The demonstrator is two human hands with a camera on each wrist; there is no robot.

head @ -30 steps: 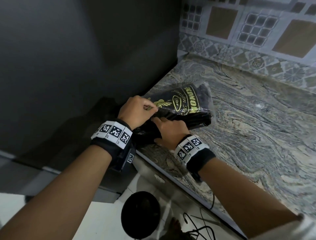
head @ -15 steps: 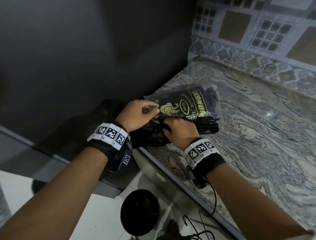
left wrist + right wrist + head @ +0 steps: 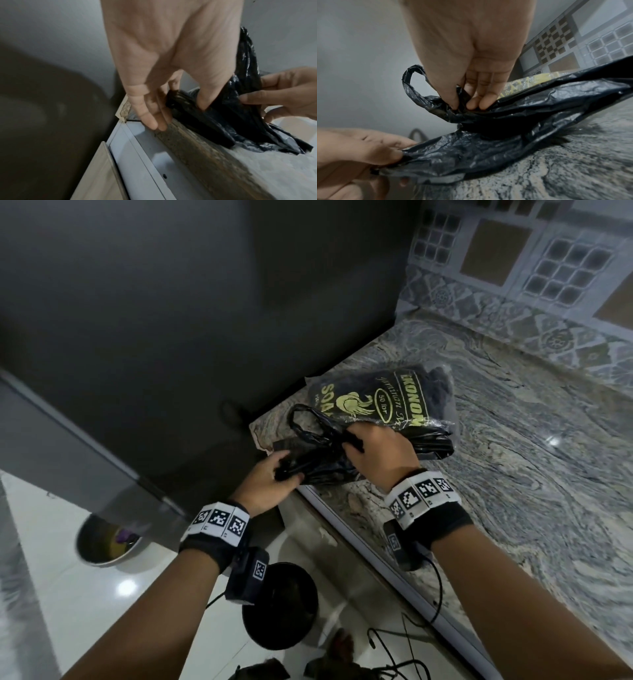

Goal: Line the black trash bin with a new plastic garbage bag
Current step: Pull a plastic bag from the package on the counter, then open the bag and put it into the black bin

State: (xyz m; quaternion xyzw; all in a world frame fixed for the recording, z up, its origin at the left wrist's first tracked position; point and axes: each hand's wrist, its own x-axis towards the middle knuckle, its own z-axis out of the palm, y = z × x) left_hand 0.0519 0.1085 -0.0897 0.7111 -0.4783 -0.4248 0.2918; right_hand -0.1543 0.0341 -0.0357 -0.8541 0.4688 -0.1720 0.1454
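In the head view, a single black garbage bag (image 3: 325, 463) is gripped by both hands beside the printed pack (image 3: 383, 402); the black trash bin (image 3: 279, 606) stands unlined on the floor below. In the left wrist view, the left hand (image 3: 164, 81) is pinched on the folded end. In the right wrist view, the right hand (image 3: 471, 75) is pinched at the handle loop; unfolding and lining are judged still to come.

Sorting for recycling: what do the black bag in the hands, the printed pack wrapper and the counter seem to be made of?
Black bag: thin plastic film, seemingly; it crinkles and shines.
Pack wrapper: clear glossy film, likely plastic; glints at its edges, yellow print.
Counter: polished stone or a stone-look slab; swirled veining, a light reflection.
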